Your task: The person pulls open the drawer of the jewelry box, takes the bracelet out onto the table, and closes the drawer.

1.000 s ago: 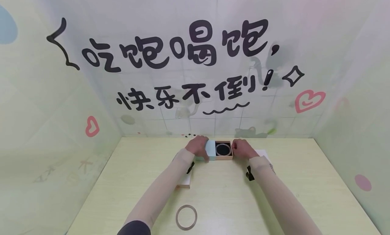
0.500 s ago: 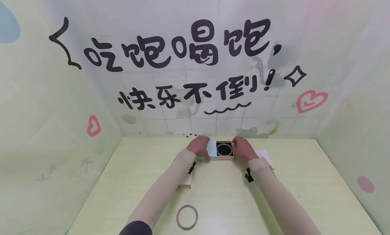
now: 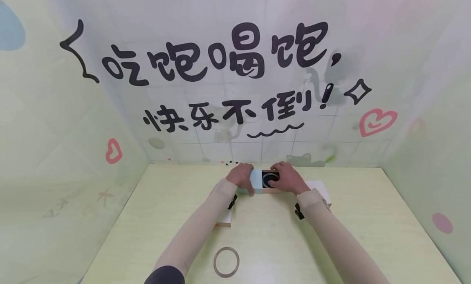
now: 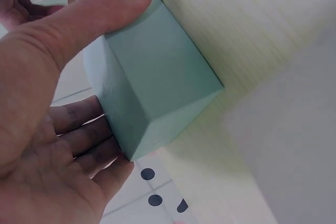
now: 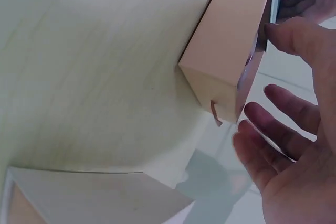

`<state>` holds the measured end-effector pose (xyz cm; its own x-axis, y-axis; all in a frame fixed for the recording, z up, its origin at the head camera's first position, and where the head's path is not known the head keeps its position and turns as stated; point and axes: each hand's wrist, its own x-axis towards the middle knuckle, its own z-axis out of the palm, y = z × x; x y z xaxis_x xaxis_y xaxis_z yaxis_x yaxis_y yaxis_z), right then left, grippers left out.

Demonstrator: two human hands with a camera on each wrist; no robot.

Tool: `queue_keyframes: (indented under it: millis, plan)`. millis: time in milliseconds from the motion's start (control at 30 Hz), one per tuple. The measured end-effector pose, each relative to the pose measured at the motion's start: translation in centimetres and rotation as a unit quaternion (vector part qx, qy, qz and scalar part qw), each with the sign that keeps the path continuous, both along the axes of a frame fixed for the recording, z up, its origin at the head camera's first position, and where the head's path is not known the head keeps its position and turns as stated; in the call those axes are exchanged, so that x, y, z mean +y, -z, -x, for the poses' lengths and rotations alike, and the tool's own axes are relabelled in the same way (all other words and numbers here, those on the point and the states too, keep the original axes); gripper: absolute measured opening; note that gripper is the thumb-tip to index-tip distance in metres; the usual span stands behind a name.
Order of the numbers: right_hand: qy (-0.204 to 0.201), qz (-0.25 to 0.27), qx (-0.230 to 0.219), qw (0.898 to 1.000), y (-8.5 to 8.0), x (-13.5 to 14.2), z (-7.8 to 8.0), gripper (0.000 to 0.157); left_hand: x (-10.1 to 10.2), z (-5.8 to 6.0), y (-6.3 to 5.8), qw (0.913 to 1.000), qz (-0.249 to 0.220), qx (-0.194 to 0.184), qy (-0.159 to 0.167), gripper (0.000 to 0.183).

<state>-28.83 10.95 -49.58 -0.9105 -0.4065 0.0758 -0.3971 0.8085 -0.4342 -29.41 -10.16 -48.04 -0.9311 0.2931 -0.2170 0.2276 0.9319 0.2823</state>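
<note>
At the back of the table lies a light-blue drawer box (image 3: pixel 256 179), its tan inner drawer (image 5: pixel 228 30) pulled out toward the right. My left hand (image 3: pixel 241 176) holds the blue sleeve, thumb on its front face and fingers behind, as the left wrist view shows. A bangle (image 3: pixel 263 180) sits in the dark lining of the drawer. Over the drawer's right part is my right hand (image 3: pixel 288 177), thumb reaching in by the bangle, other fingers loosely bent and apart beyond the box. Whether the thumb touches the bangle is unclear.
A second bangle (image 3: pixel 215 262) lies on the table near the front. One white box (image 3: pixel 223 220) is partly hidden under the left forearm; another white box (image 3: pixel 319 188) lies behind the right wrist. A printed wall (image 3: pixel 235 153) rises right behind the table.
My right hand has moved from the drawer's right end to the left, over the drawer, and its fingers have spread. My left hand stays on the sleeve.
</note>
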Motion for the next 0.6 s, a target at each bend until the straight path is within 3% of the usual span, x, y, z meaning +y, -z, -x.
queue_keyframes:
  millis: [300, 600]
  plan:
    - [-0.03, -0.02, -0.026, 0.999, -0.5, -1.3, -0.1, 0.053, 0.2, 0.0, -0.3, 1.0, 0.002, 0.0, 0.0, 0.086]
    - [-0.031, -0.052, -0.058, 0.996, -0.9, -2.5, 0.5, 0.049, 0.3, 0.2, 0.0, 1.0, 0.009, 0.004, 0.001, 0.088]
